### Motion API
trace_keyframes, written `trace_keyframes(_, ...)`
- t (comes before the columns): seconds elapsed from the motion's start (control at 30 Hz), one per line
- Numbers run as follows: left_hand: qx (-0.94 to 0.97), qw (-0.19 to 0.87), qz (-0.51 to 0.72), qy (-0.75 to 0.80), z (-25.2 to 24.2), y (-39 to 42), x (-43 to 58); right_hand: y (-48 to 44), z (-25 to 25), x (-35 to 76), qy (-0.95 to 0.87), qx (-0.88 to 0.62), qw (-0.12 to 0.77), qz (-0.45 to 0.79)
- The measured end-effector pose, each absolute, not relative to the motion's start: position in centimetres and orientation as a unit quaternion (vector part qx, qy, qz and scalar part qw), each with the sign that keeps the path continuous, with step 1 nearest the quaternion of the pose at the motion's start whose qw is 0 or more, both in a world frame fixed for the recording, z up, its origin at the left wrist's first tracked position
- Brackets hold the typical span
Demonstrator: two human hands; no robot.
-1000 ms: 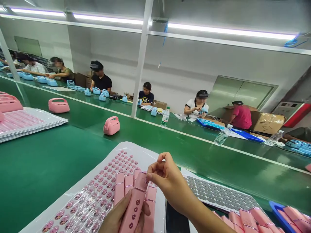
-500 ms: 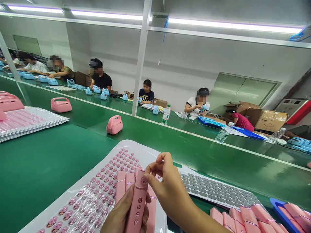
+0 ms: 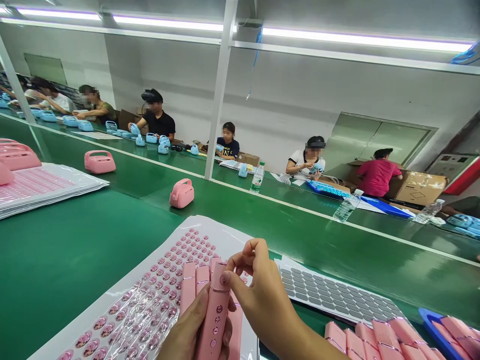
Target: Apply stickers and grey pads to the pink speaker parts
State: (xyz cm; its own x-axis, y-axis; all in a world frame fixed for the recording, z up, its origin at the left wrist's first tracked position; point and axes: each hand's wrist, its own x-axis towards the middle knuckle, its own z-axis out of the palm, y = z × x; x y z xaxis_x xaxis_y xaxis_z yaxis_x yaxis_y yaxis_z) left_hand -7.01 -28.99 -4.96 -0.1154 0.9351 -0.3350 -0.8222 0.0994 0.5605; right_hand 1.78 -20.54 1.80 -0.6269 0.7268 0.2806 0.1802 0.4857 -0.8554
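Two grips on pink device [image 3: 214, 320]: left grip [image 3: 185, 330] closed round body, right grip [image 3: 262, 295] pinching top end. Button sheet [image 3: 195, 222] below left grip, pink bars [image 3: 188, 285] just beyond. Risk: loose pinch lets device slip, knocking bars.

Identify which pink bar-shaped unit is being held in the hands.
The pink bar gripped by the left hand, right hand pinching its top; the other bars sit unheld beside it.

Long glowing fluorescent tube lights [image 3: 360, 33] run above plain white walls [image 3: 292, 95], divided by a slim white steel post [image 3: 221, 85], with a pale green metal double door [image 3: 397, 142] at right.
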Motion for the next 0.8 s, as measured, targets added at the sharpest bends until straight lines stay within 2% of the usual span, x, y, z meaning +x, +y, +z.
trace_keyframes(0.43,0.129,0.658,0.660,0.340,-4.8,-29.4,-7.3,-20.0,1.5,2.2,-0.795,-0.282,0.365,0.394)
trace_keyframes(0.53,0.154,0.652,0.664,0.332,-5.1,-29.3,-7.4,-18.6,2.0,4.7,-0.816,-0.305,0.352,0.343)
trace_keyframes(0.6,0.158,0.655,0.666,0.320,-5.2,-29.3,-7.3,-17.3,2.0,7.7,-0.843,-0.353,0.296,0.278)
trace_keyframes(0.7,0.141,0.657,0.671,0.313,-4.8,-29.5,-7.1,-15.6,0.9,13.2,-0.869,-0.436,0.151,0.178)
trace_keyframes(0.8,0.082,0.579,0.713,0.388,-4.3,-29.7,-7.5,-15.2,-1.3,18.0,-0.848,-0.520,0.004,0.099)
